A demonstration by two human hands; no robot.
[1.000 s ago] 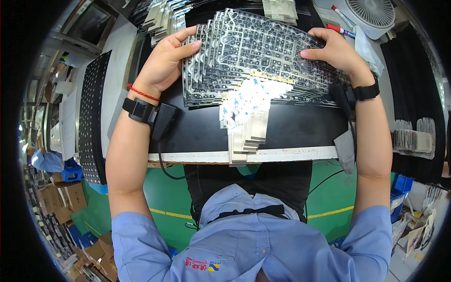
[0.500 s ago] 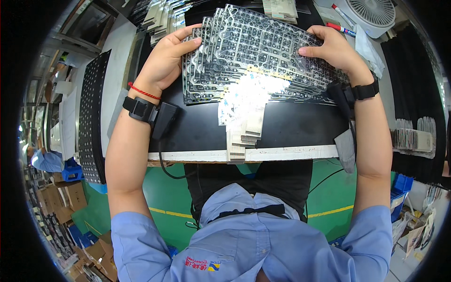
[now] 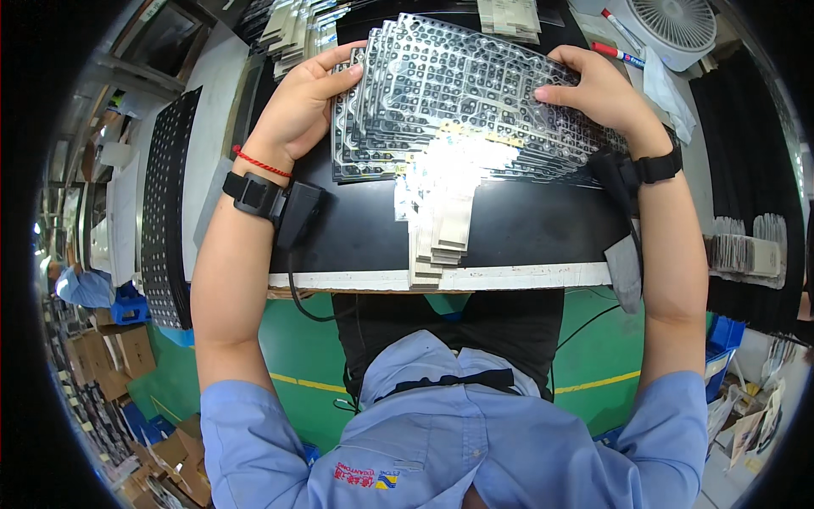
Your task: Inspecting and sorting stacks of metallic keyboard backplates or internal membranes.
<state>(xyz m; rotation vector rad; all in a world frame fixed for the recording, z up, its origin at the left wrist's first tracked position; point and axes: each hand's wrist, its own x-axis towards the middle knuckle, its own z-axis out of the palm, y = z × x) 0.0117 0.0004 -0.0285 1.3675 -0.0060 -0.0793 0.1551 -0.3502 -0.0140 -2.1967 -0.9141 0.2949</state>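
A fanned stack of keyboard membrane sheets (image 3: 475, 89), clear plastic with dark dots and printed traces, is held between my hands at the far side of the bench. My left hand (image 3: 307, 95) pinches the stack's left edge, thumb on top and fingers behind. At the right edge, my right hand (image 3: 604, 92) grips with its thumb on the upper face and its other fingers mostly hidden. Pale connector tails (image 3: 449, 231) hang from the stack's near side in a stepped bunch, reaching the bench's front edge. Strong glare washes out the middle of the near side.
The black bench top (image 3: 543, 225) has a white front edge. A white fan (image 3: 672, 30) and a red marker (image 3: 616, 53) sit at the far right. More pale-tailed bundles lie at the far left (image 3: 297, 34) and right (image 3: 746, 254). Cables run from both wrist-worn devices.
The stack has shifted slightly: its top corner is a little lower and more to the left, and the tails sit slightly farther from me. Both hands keep their hold.
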